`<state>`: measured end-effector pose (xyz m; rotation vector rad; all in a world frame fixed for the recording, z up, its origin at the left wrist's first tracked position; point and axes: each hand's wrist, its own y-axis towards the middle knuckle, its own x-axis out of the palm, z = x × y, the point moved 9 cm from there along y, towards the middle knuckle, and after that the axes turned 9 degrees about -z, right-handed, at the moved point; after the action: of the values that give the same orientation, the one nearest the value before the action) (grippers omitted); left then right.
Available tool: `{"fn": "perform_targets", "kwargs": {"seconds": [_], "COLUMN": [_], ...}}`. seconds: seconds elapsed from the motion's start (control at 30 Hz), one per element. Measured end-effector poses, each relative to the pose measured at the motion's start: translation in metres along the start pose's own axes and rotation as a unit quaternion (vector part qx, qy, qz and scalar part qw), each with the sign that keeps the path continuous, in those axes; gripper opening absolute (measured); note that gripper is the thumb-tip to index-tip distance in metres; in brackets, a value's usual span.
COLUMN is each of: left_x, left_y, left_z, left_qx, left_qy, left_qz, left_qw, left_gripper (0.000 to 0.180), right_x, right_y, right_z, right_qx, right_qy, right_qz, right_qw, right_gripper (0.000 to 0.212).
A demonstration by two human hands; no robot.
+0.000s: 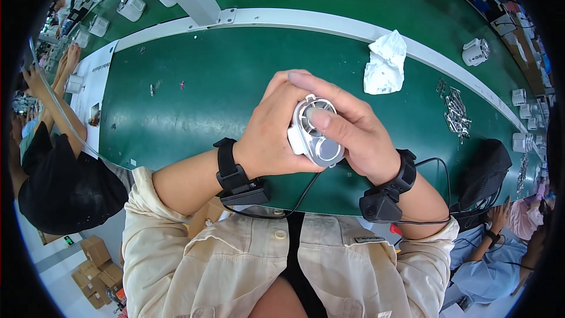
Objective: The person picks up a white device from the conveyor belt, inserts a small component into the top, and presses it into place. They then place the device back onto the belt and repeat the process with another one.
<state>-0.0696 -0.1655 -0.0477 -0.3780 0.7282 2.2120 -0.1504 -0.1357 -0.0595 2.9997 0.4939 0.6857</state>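
Over the middle of the green table, both my hands are closed round a white lamp-like unit (327, 148) with a clear rim and two round silver reflectors facing up. My left hand (268, 126) wraps it from the left side. My right hand (368, 138) grips it from the right, its thumb lying across the upper reflector and its fingers curling over the far side. The lower part of the unit is hidden in my palms.
Crumpled white paper (385, 63) lies beyond my right hand. Small metal parts (456, 113) are piled at right, near a black bag-like object (485, 171). Similar white units (475, 52) stand past the white rail (294, 16). A co-worker's arm (62, 103) is at left.
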Motion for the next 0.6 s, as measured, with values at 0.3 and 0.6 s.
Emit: {"fn": "perform_targets", "kwargs": {"seconds": [0.3, 0.6], "left_x": [-0.001, -0.030], "left_y": [0.001, -0.008], "left_z": [-0.010, -0.023], "left_qx": [-0.043, -0.062], "left_qy": [-0.013, 0.000], "left_qz": [-0.002, 0.113], "left_qw": [0.999, 0.992], "left_gripper": [0.082, 0.101], "right_x": [-0.008, -0.143], "right_y": [0.007, 0.102], "right_z": [0.006, -0.062], "right_qx": [0.040, 0.027], "right_qy": [-0.006, -0.160], "right_qz": [-0.007, 0.238], "right_qw": [0.999, 0.958], "right_gripper": [0.045, 0.034]}}
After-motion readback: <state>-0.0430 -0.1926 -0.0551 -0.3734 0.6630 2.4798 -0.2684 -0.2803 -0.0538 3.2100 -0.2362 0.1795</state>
